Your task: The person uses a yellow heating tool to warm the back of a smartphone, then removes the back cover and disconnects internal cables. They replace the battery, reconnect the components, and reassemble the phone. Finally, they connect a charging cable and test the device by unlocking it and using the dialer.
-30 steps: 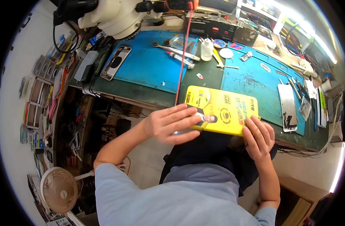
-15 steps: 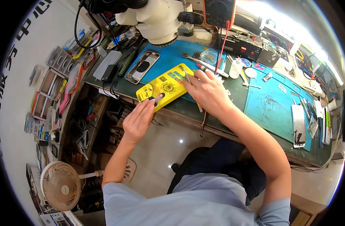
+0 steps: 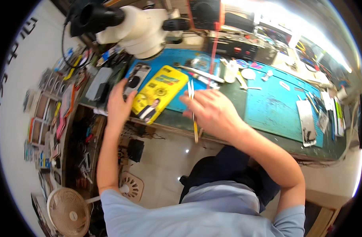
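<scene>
My left hand (image 3: 117, 102) reaches over the lower end of a phone housing (image 3: 138, 75), thumb and fingers apart around its edge. Motion blur hides whether they press on it. The housing is pale-framed with a dark round patch. Beside it a flat yellow package (image 3: 160, 93) with printed pictures lies slanted across the blue mat and the bench's front edge, neither hand on it. To its right, my right hand (image 3: 212, 112) grips slim tweezers (image 3: 191, 90). Their pale tips point away from me, and the yellowish rear end sticks out below the hand.
A white microscope (image 3: 135, 33) overhangs the bench's back left. Small tools and a white bottle (image 3: 230, 72) stand behind my right hand. On the right blue mat (image 3: 273, 106) lies a phone screen part (image 3: 306, 122). A red test lead (image 3: 213, 51) hangs at the back.
My left hand has left the yellow package and moved left to the phone housing. The package now lies turned more upright in view. My right hand, still holding the tweezers, is apart from it.
</scene>
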A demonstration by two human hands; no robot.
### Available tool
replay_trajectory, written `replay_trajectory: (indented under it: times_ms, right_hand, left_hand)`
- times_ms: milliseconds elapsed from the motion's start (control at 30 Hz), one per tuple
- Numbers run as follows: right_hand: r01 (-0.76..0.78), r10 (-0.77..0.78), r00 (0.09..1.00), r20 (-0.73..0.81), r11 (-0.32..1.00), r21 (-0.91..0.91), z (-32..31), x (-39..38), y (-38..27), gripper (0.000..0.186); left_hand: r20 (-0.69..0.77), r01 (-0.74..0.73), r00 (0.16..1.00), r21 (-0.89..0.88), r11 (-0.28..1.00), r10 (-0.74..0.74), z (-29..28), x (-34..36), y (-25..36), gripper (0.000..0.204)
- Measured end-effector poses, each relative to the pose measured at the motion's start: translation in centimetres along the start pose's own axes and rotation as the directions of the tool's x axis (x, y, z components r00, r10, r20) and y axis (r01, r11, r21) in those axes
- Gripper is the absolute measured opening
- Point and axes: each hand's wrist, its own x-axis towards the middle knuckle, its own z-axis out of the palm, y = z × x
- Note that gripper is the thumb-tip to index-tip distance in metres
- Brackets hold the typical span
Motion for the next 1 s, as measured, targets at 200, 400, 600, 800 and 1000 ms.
replay_trajectory:
  times_ms: [200, 400, 600, 800, 1000]
  right_hand:
    - [-0.065, 0.068, 0.992, -0.108, 0.997, 0.037, -9.6, -9.2, -4.1, 0.040]
    - [-0.499, 0.449, 0.866, -0.222, 0.808, -0.312, -19.6, -19.9, -2.3, 0.029]
    - [-0.775, 0.637, 0.627, -0.449, 0.447, -0.447, -25.8, -25.7, 0.7, 0.024]
    - [-0.678, 0.623, 0.689, -0.371, 0.371, -0.635, -28.7, -27.8, 5.9, 0.032]
    - [-0.402, 0.628, 0.775, -0.071, 0.403, -0.822, -34.2, -32.2, 10.7, 0.036]
  left_hand:
    - [0.254, -0.008, 0.967, 0.065, 0.998, -0.009, 3.2, 4.7, -8.1, 0.082]
    - [0.356, 0.254, 0.881, 0.196, 0.947, -0.311, 1.8, 6.5, -4.2, 0.084]
    - [0.344, 0.289, 0.906, -0.077, 0.954, -0.247, -6.8, -2.0, -1.6, 0.076]
    - [0.437, 0.029, 0.891, -0.330, 0.943, 0.125, -5.4, -5.7, 19.7, 0.098]
    - [0.328, -0.490, 0.632, -0.533, 0.690, 0.702, 6.8, -0.9, 32.9, 0.094]
